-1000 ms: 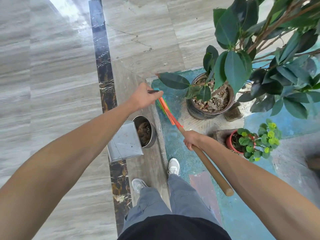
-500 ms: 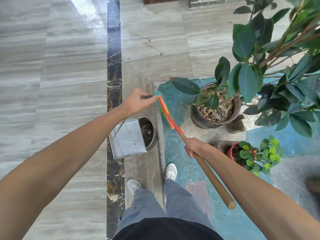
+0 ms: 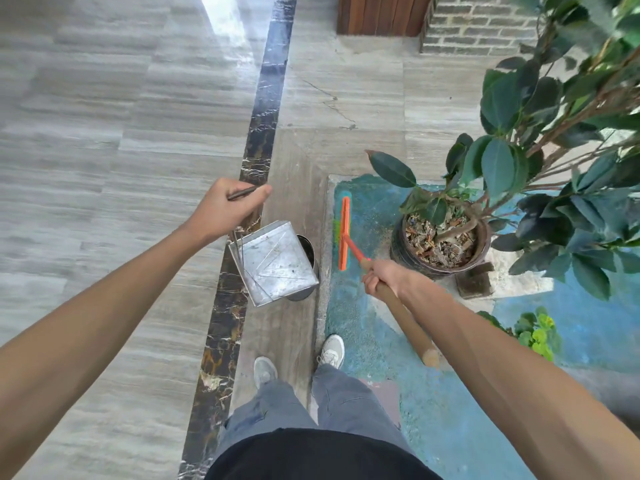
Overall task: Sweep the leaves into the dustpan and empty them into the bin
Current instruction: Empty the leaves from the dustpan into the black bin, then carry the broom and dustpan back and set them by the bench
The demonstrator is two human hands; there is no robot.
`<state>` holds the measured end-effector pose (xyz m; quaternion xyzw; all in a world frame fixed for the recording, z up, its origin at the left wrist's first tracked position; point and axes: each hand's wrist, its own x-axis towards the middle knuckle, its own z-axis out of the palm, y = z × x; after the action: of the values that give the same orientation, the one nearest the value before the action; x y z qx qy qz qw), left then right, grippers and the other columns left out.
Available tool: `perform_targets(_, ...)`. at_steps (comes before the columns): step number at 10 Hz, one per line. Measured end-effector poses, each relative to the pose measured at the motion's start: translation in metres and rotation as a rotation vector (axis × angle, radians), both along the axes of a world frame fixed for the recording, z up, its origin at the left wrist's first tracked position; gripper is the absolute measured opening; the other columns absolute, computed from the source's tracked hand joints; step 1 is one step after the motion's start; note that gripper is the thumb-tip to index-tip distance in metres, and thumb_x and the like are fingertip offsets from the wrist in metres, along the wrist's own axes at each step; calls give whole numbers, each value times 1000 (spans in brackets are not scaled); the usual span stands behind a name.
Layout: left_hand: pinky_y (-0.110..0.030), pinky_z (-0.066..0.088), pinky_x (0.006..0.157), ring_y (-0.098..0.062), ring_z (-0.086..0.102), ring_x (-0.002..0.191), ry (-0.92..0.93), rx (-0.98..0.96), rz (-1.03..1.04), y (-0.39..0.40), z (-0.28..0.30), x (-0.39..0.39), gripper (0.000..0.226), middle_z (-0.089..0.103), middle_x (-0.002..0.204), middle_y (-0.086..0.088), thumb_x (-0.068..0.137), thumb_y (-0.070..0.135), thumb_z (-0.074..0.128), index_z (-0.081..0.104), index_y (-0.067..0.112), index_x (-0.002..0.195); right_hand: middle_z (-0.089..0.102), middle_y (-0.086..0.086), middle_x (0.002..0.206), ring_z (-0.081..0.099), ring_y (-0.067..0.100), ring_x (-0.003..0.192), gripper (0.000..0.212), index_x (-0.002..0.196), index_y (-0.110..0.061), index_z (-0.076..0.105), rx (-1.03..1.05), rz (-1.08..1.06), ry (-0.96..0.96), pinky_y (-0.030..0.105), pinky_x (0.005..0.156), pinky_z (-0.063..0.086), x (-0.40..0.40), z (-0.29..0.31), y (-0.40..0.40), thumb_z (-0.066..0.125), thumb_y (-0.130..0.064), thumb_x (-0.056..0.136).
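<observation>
My left hand grips the thin dark handle of a metal dustpan, which hangs tilted over a small round metal bin. The pan covers most of the bin's opening; only its right rim shows. My right hand holds the wooden handle of a broom. Its orange head with coloured bristles rests upright on the blue-green painted ground, right of the bin. No loose leaves are visible on the floor.
A large potted plant stands right of the broom, its branches overhanging. A small red pot with light green leaves sits at the right. My two shoes stand on the stone strip. Brick wall and wooden panel lie ahead.
The dustpan has swung over the bin, covering its opening. My left hand moved left, away from the broom. The broom head came down onto the painted ground.
</observation>
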<state>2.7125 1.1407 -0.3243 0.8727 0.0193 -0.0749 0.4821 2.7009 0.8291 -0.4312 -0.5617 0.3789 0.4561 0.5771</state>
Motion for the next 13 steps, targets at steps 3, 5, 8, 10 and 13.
perform_targets(3,-24,17,45,-12,22,44,-69,-91,87,-29,32,-41,60,24,52,3,89,57,61,30,19,55,34,-17,70,43,2,42,51,140,-30,49,507,-221,182,11,49,51,-54,33,-40,32,-8,97)
perform_targets(5,-33,23,53,-14,28,49,-99,-77,-14,-73,36,-105,60,26,53,-1,87,62,59,31,19,55,52,-1,60,52,5,46,23,107,-17,56,230,-134,-24,9,43,42,-126,67,-51,34,-13,99)
perform_targets(8,-19,14,42,-3,21,42,-80,-49,-155,-159,30,-205,59,22,44,12,94,47,59,29,23,49,62,4,87,61,8,75,30,101,-13,56,413,-460,56,20,70,53,-251,95,-111,40,-39,101)
perform_targets(10,-30,17,48,-9,23,46,-21,19,-227,-199,7,-257,59,23,50,7,91,58,55,30,19,54,47,-4,79,53,3,56,14,81,-13,48,75,-17,-40,13,49,45,-292,71,-132,43,-15,94)
perform_targets(13,-27,15,47,-7,20,47,6,101,-426,-322,-14,-371,59,20,52,6,94,52,56,26,19,55,45,8,53,46,14,32,36,88,3,53,197,-76,148,17,35,45,-431,55,-248,22,-13,99)
